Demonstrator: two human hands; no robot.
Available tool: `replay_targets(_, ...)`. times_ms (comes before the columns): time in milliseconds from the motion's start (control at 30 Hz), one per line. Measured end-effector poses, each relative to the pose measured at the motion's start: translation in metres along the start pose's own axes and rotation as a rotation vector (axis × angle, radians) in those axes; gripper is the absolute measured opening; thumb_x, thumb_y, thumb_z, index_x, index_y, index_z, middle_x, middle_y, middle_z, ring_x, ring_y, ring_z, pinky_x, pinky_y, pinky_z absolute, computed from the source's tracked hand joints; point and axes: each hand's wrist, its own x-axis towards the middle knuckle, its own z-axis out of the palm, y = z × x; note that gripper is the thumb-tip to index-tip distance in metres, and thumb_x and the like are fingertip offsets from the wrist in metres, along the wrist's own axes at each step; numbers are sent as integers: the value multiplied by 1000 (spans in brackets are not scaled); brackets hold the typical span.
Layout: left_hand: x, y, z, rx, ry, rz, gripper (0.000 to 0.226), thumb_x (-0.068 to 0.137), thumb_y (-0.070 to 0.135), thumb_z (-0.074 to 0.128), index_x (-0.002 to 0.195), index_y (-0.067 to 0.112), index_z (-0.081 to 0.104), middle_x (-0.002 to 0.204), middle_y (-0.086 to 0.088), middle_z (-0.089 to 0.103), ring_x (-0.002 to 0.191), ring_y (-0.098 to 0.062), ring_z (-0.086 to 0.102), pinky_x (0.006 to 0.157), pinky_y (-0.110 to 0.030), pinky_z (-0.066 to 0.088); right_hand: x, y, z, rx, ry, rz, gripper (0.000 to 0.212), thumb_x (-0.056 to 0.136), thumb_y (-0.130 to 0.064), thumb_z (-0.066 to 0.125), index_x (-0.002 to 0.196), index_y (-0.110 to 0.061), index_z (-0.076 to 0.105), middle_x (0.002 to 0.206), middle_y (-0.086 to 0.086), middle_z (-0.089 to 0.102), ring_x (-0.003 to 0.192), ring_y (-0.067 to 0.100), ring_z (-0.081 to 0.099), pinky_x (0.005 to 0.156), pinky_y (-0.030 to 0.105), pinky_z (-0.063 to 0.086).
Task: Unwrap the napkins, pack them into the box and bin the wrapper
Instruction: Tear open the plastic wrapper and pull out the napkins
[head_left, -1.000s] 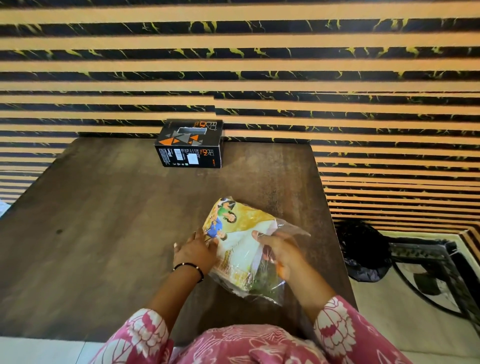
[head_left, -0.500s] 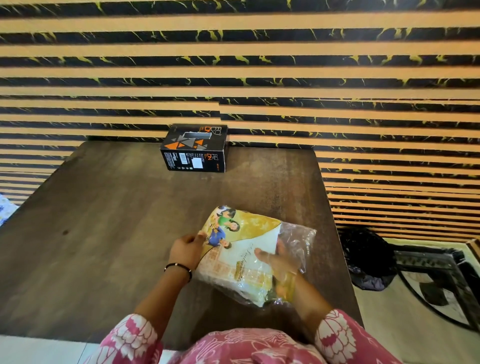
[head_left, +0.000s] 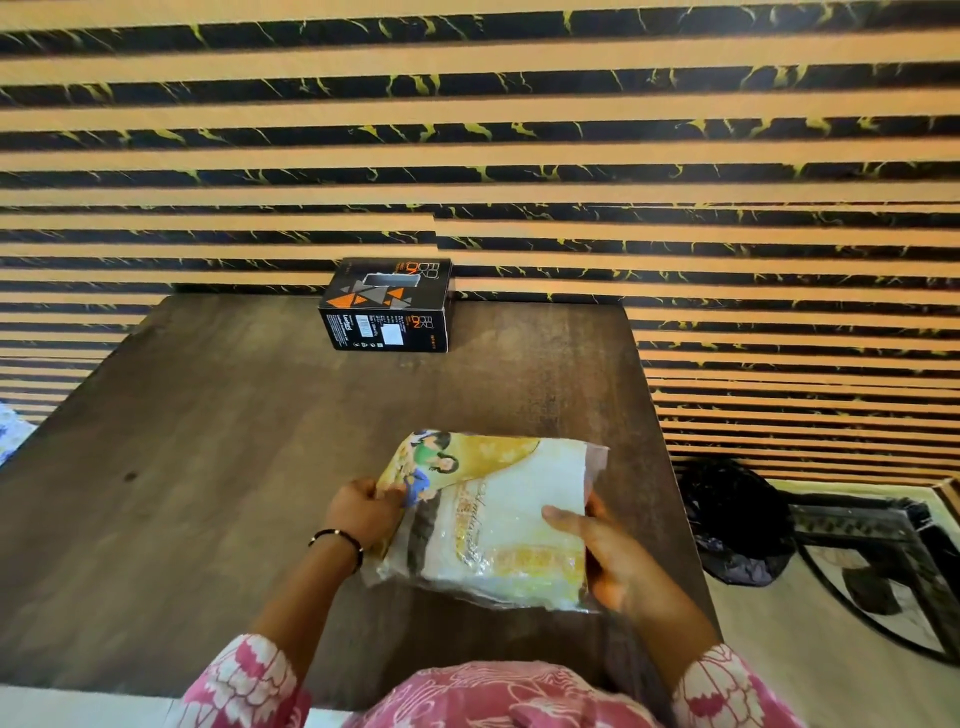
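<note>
A wrapped napkin pack (head_left: 493, 525), its clear wrapper printed yellow and white, sits tilted near the table's (head_left: 208, 467) near right edge; a closed black box (head_left: 387, 306) with orange triangles rests at the far edge.

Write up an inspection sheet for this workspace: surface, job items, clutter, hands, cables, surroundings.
Surface: dark wooden table, set against the wall.
Job's things: napkin pack in its printed plastic wrapper, not visibly opened, at the near right of the table; black and orange box at the far edge, closed.
Clutter: nothing seen.
Hands: left hand grips the pack's left edge; right hand grips its right edge.
Cables: nothing seen.
Surroundings: striped black and tan wall; black bin bag on the floor right of the table; patterned rug beside it.
</note>
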Motion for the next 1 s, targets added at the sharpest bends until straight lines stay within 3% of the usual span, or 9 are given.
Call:
replay_targets(67, -4, 7, 8, -19, -52, 36, 24, 76, 32, 67, 65, 11, 61, 54, -1, 60, 58, -25, 54, 58, -29, 42, 0, 3, 6, 66, -18, 6, 66, 70, -10, 73, 128, -26, 49, 118, 15, 66, 106, 35, 64, 87, 56, 52)
replay_targets(200, -9, 10, 22, 147, -56, 117, 30, 89, 33, 55, 87, 4, 62, 89, -23, 67, 81, -37, 60, 63, -30, 37, -3, 7, 21, 13, -52, -2, 59, 77, -4, 69, 129, -20, 47, 120, 15, 65, 105, 33, 65, 80, 48, 56)
replay_targets(333, -9, 7, 20, 263, 15, 175, 25, 92, 21, 47, 92, 0, 61, 93, -25, 66, 80, -37, 57, 64, -30, 36, -3, 3, 28, -81, -27, -81, 60, 83, 8, 58, 133, -23, 40, 124, 13, 61, 110, 34, 61, 89, 55, 51)
replay_targets(467, -3, -3, -1, 293, 158, 190, 21, 90, 11, 49, 100, -1, 62, 95, -29, 65, 88, -44, 59, 65, -33, 36, -12, -18, 25, -171, -15, -128, 58, 85, 4, 56, 129, -31, 40, 119, 8, 63, 103, 29, 63, 75, 44, 56)
replay_targets(567, 7, -11, -22, 324, 232, 157, 24, 91, 11, 46, 106, -2, 60, 99, -32, 63, 91, -47, 58, 67, -36, 38, -19, -34, 8, -135, -33, -143, 56, 83, 4, 58, 128, -28, 46, 117, 11, 65, 103, 32, 64, 81, 48, 55)
replay_targets(700, 9, -6, -28, 432, 267, 35, 48, 86, 32, 54, 127, 9, 44, 129, -24, 50, 116, -44, 48, 97, -52, 38, -15, -35, -12, -85, -30, -97, 60, 80, 5, 61, 129, -26, 48, 118, 15, 65, 107, 35, 63, 87, 52, 52)
replay_targets(800, -9, 9, -9, 471, 343, 332, 64, 87, 47, 42, 140, 12, 30, 149, -15, 30, 138, -34, 24, 112, -56, 13, -7, -24, -14, -38, -57, -38, 63, 73, 3, 68, 128, -22, 50, 119, 18, 63, 109, 36, 62, 84, 50, 53)
replay_targets(900, -27, 20, 25, 613, 78, 682, 81, 81, 68, 4, 146, 22, 19, 156, -1, 19, 145, -25, 5, 113, -52, -6, 2, -13, -10, 13, -81, 39, 59, 76, 3, 65, 128, -20, 50, 122, 20, 61, 111, 37, 60, 79, 47, 54)
replay_targets(1000, -23, 12, 49, 700, -121, 705, 104, 60, 77, -27, 147, 30, 2, 158, 7, 3, 145, -18, -8, 114, -55, -11, 8, -7, -11, -18, -24, 55, 63, 75, 4, 64, 130, -23, 48, 121, 19, 62, 110, 38, 60, 85, 50, 53)
